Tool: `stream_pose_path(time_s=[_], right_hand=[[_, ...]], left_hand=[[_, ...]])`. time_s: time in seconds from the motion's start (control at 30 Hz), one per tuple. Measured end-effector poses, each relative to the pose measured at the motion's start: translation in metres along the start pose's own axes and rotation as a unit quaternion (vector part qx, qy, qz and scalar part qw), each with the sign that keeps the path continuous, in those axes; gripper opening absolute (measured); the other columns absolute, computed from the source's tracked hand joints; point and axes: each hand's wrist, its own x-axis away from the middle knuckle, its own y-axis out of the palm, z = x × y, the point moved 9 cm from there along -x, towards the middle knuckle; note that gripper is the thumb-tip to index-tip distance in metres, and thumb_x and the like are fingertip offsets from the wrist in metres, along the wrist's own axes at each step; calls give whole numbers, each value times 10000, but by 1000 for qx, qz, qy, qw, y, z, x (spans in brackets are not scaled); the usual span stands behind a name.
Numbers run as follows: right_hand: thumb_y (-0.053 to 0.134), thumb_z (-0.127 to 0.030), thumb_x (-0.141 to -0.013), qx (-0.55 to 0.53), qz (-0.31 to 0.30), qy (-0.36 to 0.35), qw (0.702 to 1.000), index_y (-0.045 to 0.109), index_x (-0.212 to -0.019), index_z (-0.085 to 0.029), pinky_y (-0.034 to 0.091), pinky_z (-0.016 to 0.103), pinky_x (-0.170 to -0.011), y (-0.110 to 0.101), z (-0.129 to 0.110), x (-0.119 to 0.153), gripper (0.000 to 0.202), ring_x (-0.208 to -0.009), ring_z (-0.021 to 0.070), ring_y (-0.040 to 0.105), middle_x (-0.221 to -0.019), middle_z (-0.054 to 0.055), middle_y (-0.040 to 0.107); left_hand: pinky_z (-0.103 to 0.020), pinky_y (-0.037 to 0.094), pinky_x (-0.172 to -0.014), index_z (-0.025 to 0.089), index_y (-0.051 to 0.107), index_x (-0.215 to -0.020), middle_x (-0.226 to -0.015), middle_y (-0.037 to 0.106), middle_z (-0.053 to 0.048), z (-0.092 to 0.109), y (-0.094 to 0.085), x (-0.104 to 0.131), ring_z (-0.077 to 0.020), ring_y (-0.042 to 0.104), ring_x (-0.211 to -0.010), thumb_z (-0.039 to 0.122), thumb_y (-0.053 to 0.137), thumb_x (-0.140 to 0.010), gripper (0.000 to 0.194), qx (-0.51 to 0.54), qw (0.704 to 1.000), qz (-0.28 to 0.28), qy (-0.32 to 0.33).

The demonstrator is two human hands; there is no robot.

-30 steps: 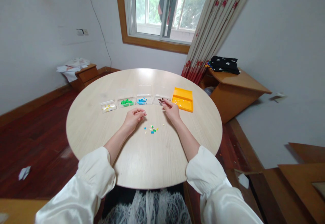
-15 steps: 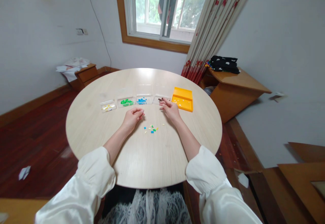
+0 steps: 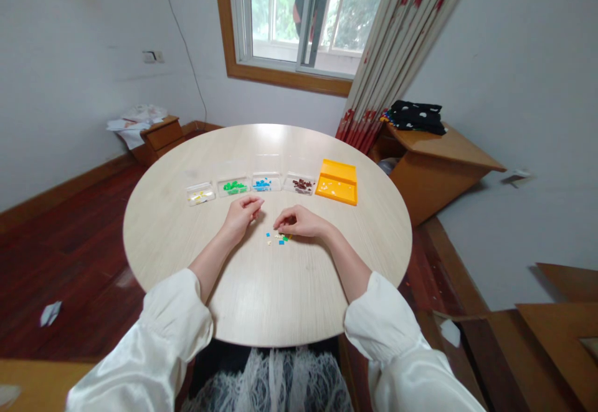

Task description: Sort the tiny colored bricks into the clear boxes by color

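Observation:
My left hand rests on the table just in front of the green and blue boxes. Its fingers are curled together, and whatever they hold, if anything, is hidden. Over the small loose bricks my right hand points left, fingertips pinched close to the tabletop; I cannot make out what is in them. Blue, green, yellow and cream bricks lie below it, among them a blue brick and a green brick. Some are partly covered by the fingers.
Across the round table stand clear boxes of yellow-white pieces, green bricks, blue bricks and brown bricks. An open orange case with small pale pieces is at their right.
My right hand has moved from the box of brown bricks left and toward me, over the loose bricks. The brown bricks are now uncovered. My left hand has stayed nearly in place.

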Motion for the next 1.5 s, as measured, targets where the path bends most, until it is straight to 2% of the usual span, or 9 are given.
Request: stream_pose_path(time_s=[0.13, 0.23, 0.37, 0.5, 0.6, 0.8, 0.97, 1.23, 1.5], right_hand=[[630, -146, -657, 33, 10, 7, 999, 724, -778, -99, 412, 217, -599, -1, 2, 0, 160, -614, 83, 512, -723, 39, 638], [617, -142, -663, 34, 20, 14, 999, 709, -760, -92, 419, 219, -606, -2, 5, 1, 143, -617, 88, 522, -706, 36, 635], [604, -156, -671, 20, 18, 15, 1000, 679, -726, -96, 409, 213, -581, -1, 7, 1, 111, -585, 85, 510, -633, 10, 609], [586, -174, -679, -2, 38, 16, 999, 658, -711, -107, 401, 214, -571, -4, 10, 0, 104, -564, 81, 501, -610, -4, 598], [578, -180, -678, -22, 91, 6, 996, 646, -699, -112, 418, 227, -605, -14, 12, 0, 98, -596, 89, 521, -647, 7, 621], [606, -205, -660, -65, 174, 8, 983, 636, -718, -123, 440, 252, -637, -28, 21, -1, 105, -620, 101, 539, -661, 4, 630], [616, -212, -652, -68, 205, -7, 976, 645, -717, -132, 444, 263, -646, -33, 23, -2, 107, -633, 109, 553, -670, 6, 641], [650, -236, -624, -129, 264, -18, 956, 662, -703, -152, 476, 310, -718, -47, 26, 1, 116, -666, 125, 593, -712, 26, 670], [719, -262, -581, -257, 238, -16, 936, 643, -797, -165, 506, 326, -772, -40, 17, 5, 248, -745, 132, 651, -810, 33, 688]], left_hand=[[-197, 281, -461, 144, 574, -658, -500, 468, 57, 3, -1, 0, -57, 383, -447, 373, 724, -532, 302, -34, 999, 0, 10], [-209, 302, -476, 147, 591, -660, -514, 496, 42, 14, 2, 2, -76, 409, -471, 357, 672, -587, 237, -134, 989, -23, 57], [-223, 331, -521, 140, 627, -648, -545, 544, 15, 17, 26, 14, -97, 446, -530, 302, 624, -643, 162, -303, 933, -160, 113], [-232, 362, -553, 138, 658, -693, -620, 579, -7, 5, 41, 28, -106, 469, -569, 292, 613, -668, 162, -374, 883, -259, 113], [-242, 391, -593, 147, 682, -749, -707, 602, -23, 4, 45, 32, -112, 487, -610, 293, 645, -649, 181, -389, 868, -277, 135], [-246, 403, -619, 163, 691, -737, -716, 591, -21, 3, 49, 34, -114, 488, -627, 227, 629, -652, 123, -404, 851, -292, 163], [-244, 394, -603, 157, 672, -698, -685, 590, -19, 4, 49, 32, -114, 486, -619, 243, 599, -679, 115, -390, 867, -271, 150], [-236, 375, -547, 142, 608, -709, -586, 569, 4, 8, 27, 10, -105, 492, -542, 316, 632, -657, 183, -256, 949, -143, 114], [-256, 427, -579, 140, 613, -730, -649, 622, -19, 10, 19, 8, -120, 554, -575, 388, 749, -551, 334, -150, 981, -100, 77]])
